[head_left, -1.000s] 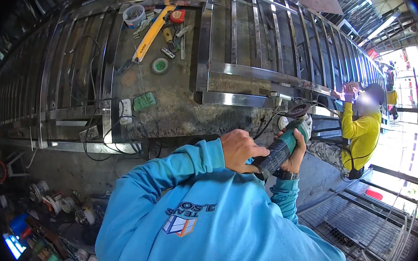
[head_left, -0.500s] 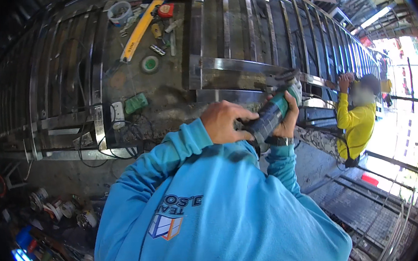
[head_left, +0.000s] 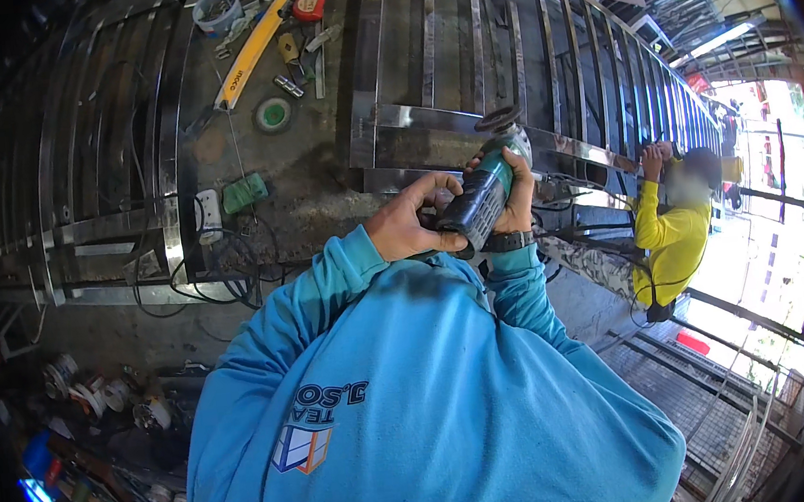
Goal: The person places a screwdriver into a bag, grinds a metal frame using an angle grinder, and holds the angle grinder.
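Note:
An angle grinder (head_left: 482,204) with a dark green and black body is held in front of my chest, its disc (head_left: 498,118) pointing away from me. My right hand (head_left: 518,204) wraps the body near the head, thumb along its side. At the rear end, my left hand (head_left: 402,224) is closed with thumb and fingers on either side of the casing. Just beyond the disc lies a shiny metal frame (head_left: 419,118) of flat rails and bars. The disc looks apart from the metal, though the gap is hard to judge.
A yellow spirit level (head_left: 256,55), red tape measure (head_left: 308,8), tub (head_left: 217,13) and round disc (head_left: 273,115) lie at the far left-centre. A white power strip (head_left: 210,216) and black cables (head_left: 171,288) lie left. A co-worker in yellow (head_left: 677,244) crouches at right.
The grinder and both hands have shifted left and slightly nearer, and the grinder stands steeper. The surroundings have slid a little to the left in the view.

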`<state>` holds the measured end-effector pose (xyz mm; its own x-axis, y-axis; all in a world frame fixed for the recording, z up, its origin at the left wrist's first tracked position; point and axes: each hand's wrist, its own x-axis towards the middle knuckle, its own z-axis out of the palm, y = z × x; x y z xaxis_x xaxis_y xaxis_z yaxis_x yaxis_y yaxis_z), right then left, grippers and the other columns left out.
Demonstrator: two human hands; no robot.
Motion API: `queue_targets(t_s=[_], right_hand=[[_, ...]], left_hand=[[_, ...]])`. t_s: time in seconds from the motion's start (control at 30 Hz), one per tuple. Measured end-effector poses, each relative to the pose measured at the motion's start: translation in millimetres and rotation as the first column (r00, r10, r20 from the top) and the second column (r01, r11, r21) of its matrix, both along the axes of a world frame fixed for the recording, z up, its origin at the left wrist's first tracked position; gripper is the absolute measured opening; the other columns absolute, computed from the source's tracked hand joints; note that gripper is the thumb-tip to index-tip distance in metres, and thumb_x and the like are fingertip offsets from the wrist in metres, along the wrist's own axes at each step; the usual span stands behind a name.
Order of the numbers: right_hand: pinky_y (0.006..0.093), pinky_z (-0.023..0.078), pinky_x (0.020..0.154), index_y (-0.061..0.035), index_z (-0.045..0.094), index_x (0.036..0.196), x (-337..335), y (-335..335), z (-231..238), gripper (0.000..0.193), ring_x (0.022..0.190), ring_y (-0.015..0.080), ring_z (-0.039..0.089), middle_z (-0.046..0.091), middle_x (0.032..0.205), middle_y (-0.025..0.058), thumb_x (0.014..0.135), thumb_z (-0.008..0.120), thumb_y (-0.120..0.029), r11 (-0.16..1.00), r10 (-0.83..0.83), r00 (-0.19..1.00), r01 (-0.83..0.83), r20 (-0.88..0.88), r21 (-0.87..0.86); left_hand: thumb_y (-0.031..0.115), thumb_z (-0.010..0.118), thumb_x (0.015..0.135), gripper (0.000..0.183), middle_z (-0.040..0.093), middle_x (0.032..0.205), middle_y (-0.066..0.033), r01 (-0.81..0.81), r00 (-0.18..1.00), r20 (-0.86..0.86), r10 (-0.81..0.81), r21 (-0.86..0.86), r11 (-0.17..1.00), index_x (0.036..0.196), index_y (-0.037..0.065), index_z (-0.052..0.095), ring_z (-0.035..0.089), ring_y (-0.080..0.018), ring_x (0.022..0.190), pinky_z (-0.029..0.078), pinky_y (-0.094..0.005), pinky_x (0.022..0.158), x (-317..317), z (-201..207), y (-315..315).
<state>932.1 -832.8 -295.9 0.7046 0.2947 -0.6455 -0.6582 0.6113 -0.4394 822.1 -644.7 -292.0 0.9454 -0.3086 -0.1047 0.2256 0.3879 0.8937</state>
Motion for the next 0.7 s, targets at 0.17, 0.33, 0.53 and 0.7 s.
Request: queue_targets(t_s=[0.17,0.33,0.53,0.7], right_hand=[[0.0387,0.062,0.07,0.0025,0.056,0.103,3,-12,-20,0.04,0.076,0.0304,0.067,0.064,0.087,0.0179,0.085,0.07,-0.03,0.998,0.063,0.998,-0.062,-0.012,0.023],[0.041,0.062,0.07,0.0031,0.056,0.104,6,-14,-12,0.041,0.077,0.0321,0.068,0.065,0.09,0.0199,0.086,0.069,-0.031,0.981,0.083,0.995,-0.071,-0.06,0.179],[0.0422,0.061,0.072,0.0031,0.056,0.104,9,-15,-13,0.039,0.077,0.0326,0.067,0.065,0.089,0.0198,0.085,0.07,-0.028,0.988,0.045,0.999,-0.044,-0.001,0.151],[0.0415,0.061,0.072,0.0018,0.057,0.101,4,-10,-11,0.033,0.077,0.0305,0.068,0.064,0.086,0.0183,0.086,0.07,-0.025,0.998,0.039,0.992,-0.044,0.118,0.038]], left_hand=[[0.008,0.09,0.071,0.071,0.06,0.107,-0.0026,0.061,0.995,-0.087,-0.055,0.065,0.996,0.127,0.013,0.047,0.059,-0.013,0.103,0.047,-0.0288,0.093,2,-2,-6],[0.003,0.088,0.071,0.07,0.061,0.109,-0.0032,0.052,0.982,-0.167,-0.084,-0.184,0.982,0.127,0.013,0.046,0.059,-0.0129,0.106,0.047,-0.0301,0.095,-3,-11,-18],[-0.002,0.086,0.07,0.074,0.06,0.114,-0.0052,0.007,0.983,-0.181,-0.034,-0.149,0.989,0.13,0.011,0.045,0.058,-0.0147,0.111,0.048,-0.0319,0.097,1,-11,-21],[0.001,0.087,0.069,0.085,0.055,0.123,-0.0089,0.029,0.982,-0.185,-0.04,-0.06,0.998,0.14,0.009,0.04,0.054,-0.0155,0.116,0.046,-0.0323,0.1,-7,-15,-18]])
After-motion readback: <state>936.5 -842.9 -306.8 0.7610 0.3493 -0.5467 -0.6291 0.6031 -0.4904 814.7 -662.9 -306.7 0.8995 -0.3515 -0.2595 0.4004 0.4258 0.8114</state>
